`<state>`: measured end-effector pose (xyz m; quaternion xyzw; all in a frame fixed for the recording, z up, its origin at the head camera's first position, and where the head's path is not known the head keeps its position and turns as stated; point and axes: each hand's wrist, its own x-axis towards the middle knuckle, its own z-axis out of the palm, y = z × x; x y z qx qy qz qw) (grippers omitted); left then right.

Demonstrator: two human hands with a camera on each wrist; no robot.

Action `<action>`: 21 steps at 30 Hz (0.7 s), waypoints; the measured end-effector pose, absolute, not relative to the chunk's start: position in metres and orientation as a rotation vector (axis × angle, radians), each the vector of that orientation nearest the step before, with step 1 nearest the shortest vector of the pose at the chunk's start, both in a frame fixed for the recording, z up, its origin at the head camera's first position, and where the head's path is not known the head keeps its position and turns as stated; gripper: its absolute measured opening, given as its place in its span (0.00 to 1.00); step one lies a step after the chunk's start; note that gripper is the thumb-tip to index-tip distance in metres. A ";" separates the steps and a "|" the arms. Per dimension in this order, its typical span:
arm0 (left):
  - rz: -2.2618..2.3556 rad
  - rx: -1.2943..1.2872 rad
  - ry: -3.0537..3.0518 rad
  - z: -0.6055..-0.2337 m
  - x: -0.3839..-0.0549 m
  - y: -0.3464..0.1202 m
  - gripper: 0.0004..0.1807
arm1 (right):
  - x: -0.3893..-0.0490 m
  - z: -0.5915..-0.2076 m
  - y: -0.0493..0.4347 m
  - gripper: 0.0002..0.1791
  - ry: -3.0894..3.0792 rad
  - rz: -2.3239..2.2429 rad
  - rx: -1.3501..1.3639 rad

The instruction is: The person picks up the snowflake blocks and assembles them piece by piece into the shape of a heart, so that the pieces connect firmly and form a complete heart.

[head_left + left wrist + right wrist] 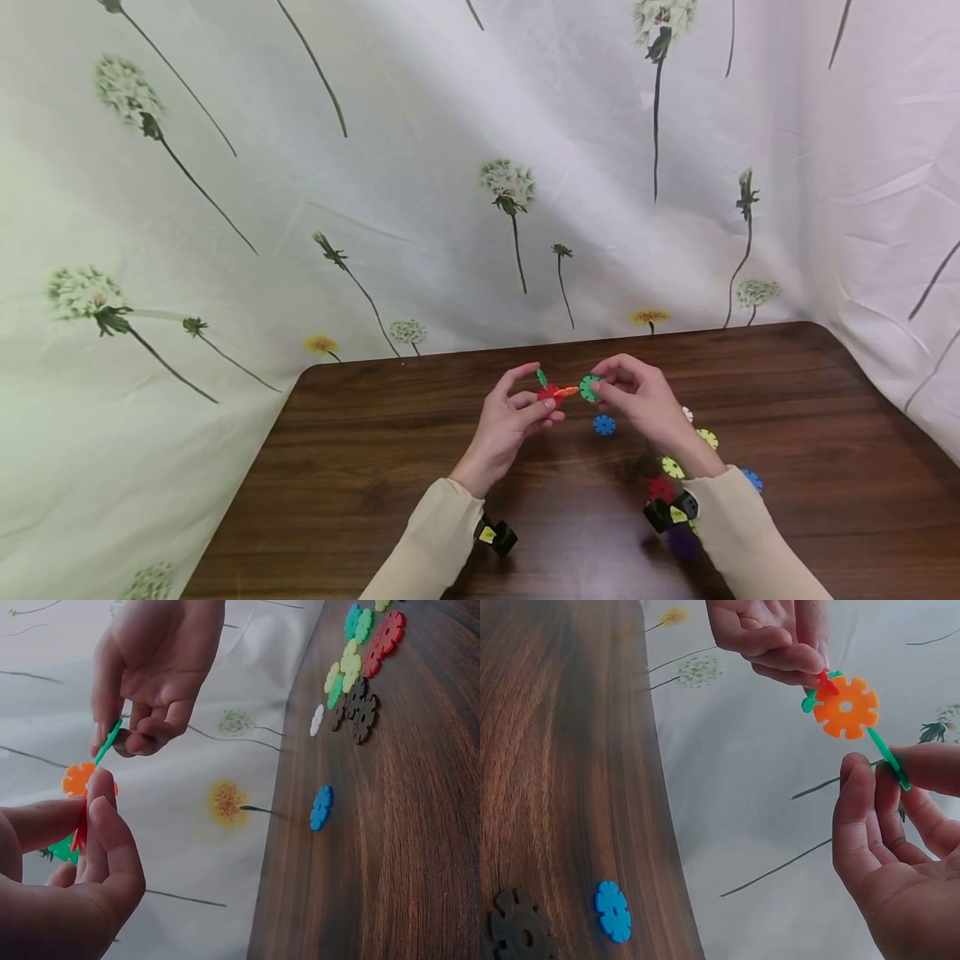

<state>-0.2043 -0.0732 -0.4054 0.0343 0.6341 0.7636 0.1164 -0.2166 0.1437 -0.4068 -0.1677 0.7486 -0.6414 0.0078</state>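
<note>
My left hand (pixel 501 429) pinches a red notched plastic disc (pixel 547 392) between thumb and fingers. Joined to that red disc are a green disc (pixel 542 377) and an orange disc (pixel 861 712). Between the thumb and fingers of my right hand (pixel 645 402) is another green notched disc (pixel 588 388). Seen from the right wrist, this disc stands edge-on at the rim of the orange one; whether their slots are engaged I cannot tell. Both hands are raised above the table, close together.
A blue disc (pixel 603 425) lies on the dark wooden table (pixel 360 467) below the hands. More loose discs, including yellow (pixel 707 437), red (pixel 661 488), purple (pixel 682 543) and black (pixel 365 718) ones, lie around and under the right forearm. A floral cloth (pixel 420 208) hangs behind the table.
</note>
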 end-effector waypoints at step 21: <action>2.144 0.174 2.035 -0.406 -0.206 -0.072 0.30 | -0.214 -0.400 0.137 0.11 2.449 -1.972 -0.460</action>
